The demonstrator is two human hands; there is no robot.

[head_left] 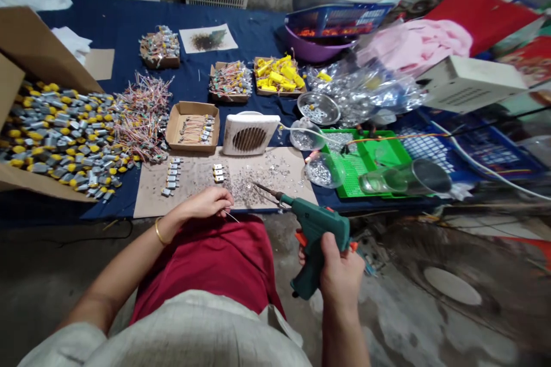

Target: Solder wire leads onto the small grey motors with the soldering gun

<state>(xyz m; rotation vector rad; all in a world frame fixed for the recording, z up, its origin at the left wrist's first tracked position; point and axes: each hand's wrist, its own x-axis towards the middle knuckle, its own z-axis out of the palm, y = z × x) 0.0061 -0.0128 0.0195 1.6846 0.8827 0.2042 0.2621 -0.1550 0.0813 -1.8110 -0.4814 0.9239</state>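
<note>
My right hand (340,272) is wrapped round the handle of a green soldering gun (321,223). Its thin metal tip points left over the cardboard sheet (148,198), which is scattered with small metal bits. At the sheet's front edge my left hand (210,203) pinches a thin wire (231,217) that hangs over the red cloth on my lap. Just beyond my left hand, a short column of small motors (218,173) lies on the sheet. Another column of motors (173,176) lies further left.
A white fan (251,135) stands behind the sheet, beside a cardboard tray of wired parts (172,137). A large box of motors (64,137) fills the left. Dishes, a green basket (387,152), a glass jar (426,176) and cables crowd the right.
</note>
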